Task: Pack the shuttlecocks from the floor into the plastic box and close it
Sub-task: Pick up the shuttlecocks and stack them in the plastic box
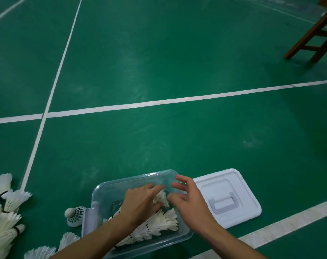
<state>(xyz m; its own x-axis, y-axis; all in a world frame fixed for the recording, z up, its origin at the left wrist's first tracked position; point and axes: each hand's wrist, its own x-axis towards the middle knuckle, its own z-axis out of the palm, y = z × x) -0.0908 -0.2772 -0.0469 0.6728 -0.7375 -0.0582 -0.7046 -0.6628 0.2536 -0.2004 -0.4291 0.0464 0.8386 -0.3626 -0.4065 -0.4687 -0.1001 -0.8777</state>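
A clear plastic box [132,179] stands open on the green floor at the bottom centre. Several white feather shuttlecocks [162,221] lie inside it. My left hand [140,202] reaches into the box, its fingers and thumb closed around one shuttlecock [162,198]. My right hand [189,199] hovers over the box's right side with fingers spread, its thumb close to that same shuttlecock. The box's white lid [239,187] lies flat on the floor just right of the box, handle up. More shuttlecocks [4,221] lie piled on the floor at the left.
One shuttlecock with a net-like skirt [75,215] lies against the box's left end. Two more feather ones [69,240] lie near my left forearm. A wooden stool [316,34] stands far off at the top right. White court lines cross the floor.
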